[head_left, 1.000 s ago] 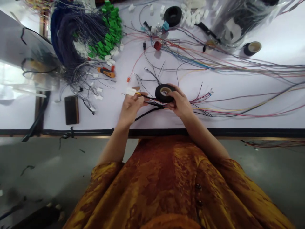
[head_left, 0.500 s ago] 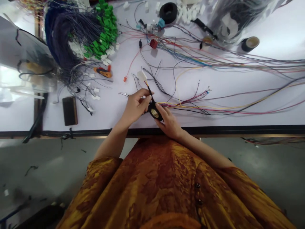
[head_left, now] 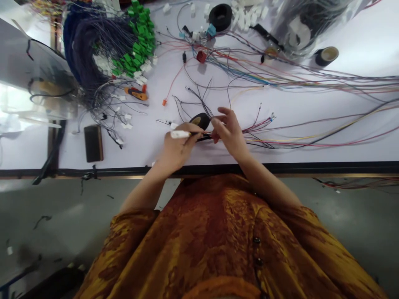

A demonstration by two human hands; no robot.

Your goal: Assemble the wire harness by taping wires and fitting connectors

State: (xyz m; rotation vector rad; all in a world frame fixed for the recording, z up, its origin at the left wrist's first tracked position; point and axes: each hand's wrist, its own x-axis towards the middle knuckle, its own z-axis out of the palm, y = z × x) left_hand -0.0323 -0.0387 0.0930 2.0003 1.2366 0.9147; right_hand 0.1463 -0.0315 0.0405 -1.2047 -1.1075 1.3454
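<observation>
My left hand (head_left: 177, 147) pinches a thin wire bundle close to a white connector (head_left: 180, 134), which lies across its fingers. Just beyond the fingertips is a black tape roll (head_left: 200, 121), tilted beside the bundle. My right hand (head_left: 229, 132) is on the other side of the roll, fingers bent and partly spread, close to the wires; whether it grips anything is hard to make out. Red, yellow and black wires (head_left: 264, 139) run rightward from beneath it over the white table (head_left: 140, 143).
Green connectors (head_left: 137, 41) on a dark wire coil lie at the upper left, near an orange cutter (head_left: 136, 93). A dark phone-like block (head_left: 93, 143) is at the left. Across the back are a red connector (head_left: 201, 57), another black roll (head_left: 220, 17) and long wires.
The tape roll has left my right hand's grip and tipped beyond the wires. The white connector has swung down over my left hand. My right hand has moved right and its fingers have lifted.
</observation>
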